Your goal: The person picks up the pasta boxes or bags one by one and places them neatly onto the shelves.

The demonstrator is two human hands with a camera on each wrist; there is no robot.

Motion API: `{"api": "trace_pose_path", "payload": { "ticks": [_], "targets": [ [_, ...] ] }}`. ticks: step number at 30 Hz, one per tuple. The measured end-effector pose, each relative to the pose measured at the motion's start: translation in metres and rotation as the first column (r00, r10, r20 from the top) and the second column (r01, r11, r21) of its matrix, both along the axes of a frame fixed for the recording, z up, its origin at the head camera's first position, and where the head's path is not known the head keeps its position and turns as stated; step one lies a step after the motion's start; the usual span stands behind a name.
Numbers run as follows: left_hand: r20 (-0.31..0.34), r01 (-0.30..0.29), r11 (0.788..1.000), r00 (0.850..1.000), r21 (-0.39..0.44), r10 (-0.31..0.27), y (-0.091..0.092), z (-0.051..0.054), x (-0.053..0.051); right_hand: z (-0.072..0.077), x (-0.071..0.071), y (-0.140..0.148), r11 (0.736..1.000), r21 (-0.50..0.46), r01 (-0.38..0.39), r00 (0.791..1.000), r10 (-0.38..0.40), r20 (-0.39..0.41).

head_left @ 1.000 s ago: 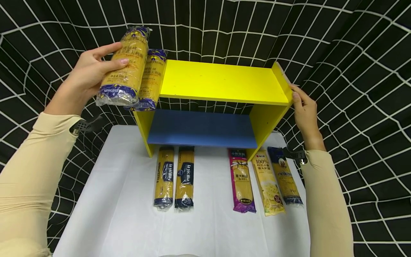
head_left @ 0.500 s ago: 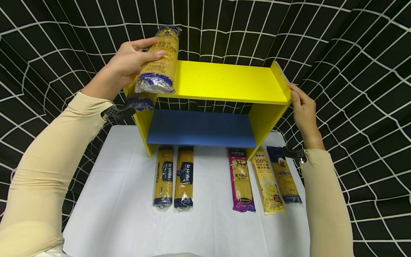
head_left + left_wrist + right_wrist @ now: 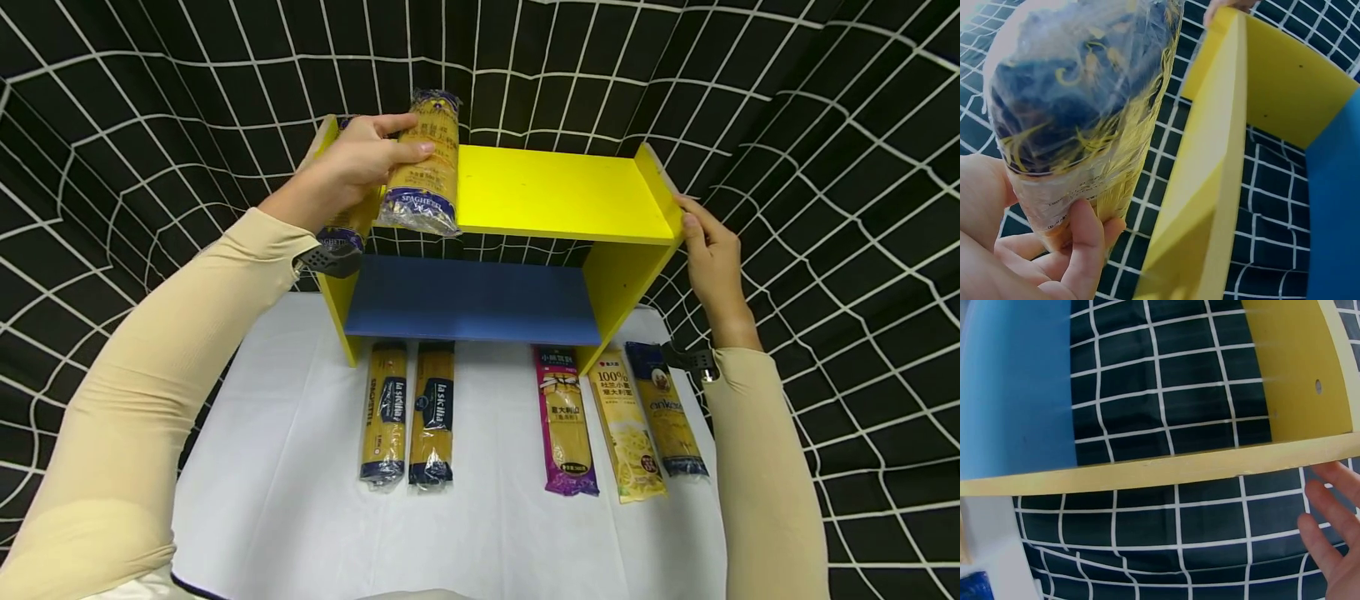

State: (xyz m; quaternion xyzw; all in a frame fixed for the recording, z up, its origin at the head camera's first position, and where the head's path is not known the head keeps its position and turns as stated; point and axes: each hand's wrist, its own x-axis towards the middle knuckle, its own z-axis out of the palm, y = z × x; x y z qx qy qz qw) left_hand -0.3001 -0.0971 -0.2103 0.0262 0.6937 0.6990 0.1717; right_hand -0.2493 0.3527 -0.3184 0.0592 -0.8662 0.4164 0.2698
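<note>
My left hand grips a yellow spaghetti pack with blue ends, held upright over the left part of the yellow top shelf. In the left wrist view, fingers curl round the pack. Partly hidden behind that hand, another similar pack stands at the shelf's left end. My right hand rests on the right side panel at its upper outer edge. In the right wrist view, the right hand's fingers touch the panel's edge.
Below the top board is a blue shelf. On the white table lie two la sicilia packs, a purple-edged pack, a pale yellow pack and a blue-topped pack. Black netted cloth hangs behind.
My left hand has carried its spaghetti pack rightward from beside the other pack to over the top shelf, dipping slightly most recently. My right hand has stayed at the side panel.
</note>
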Motion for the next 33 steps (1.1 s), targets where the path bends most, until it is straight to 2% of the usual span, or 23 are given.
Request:
{"api": "trace_pose_path", "payload": {
  "ticks": [7,17,21,28,33],
  "targets": [
    [-0.009,0.002,0.989,1.000,-0.147,-0.003,0.018,-0.009,-0.004,-0.004,-0.004,0.003,1.000,-0.013,0.008,1.000,-0.008,0.002],
    [-0.015,-0.003,0.965,1.000,-0.262,-0.001,0.023,-0.020,-0.007,0.002,0.003,-0.004,1.000,-0.004,0.003,1.000,-0.003,-0.004],
    [-0.032,-0.002,0.959,0.999,-0.285,-0.007,0.025,-0.022,-0.007,0.003,0.003,-0.004,1.000,-0.008,0.004,1.000,-0.004,-0.007],
    [-0.047,-0.002,0.972,0.999,-0.235,-0.010,0.029,-0.022,-0.006,0.003,0.004,-0.004,1.000,-0.005,-0.003,1.000,0.003,-0.013],
    [-0.056,0.019,0.967,0.998,-0.255,-0.034,0.030,-0.022,-0.003,0.003,0.004,-0.005,1.000,-0.016,-0.003,1.000,0.003,-0.004]
  ]
}}
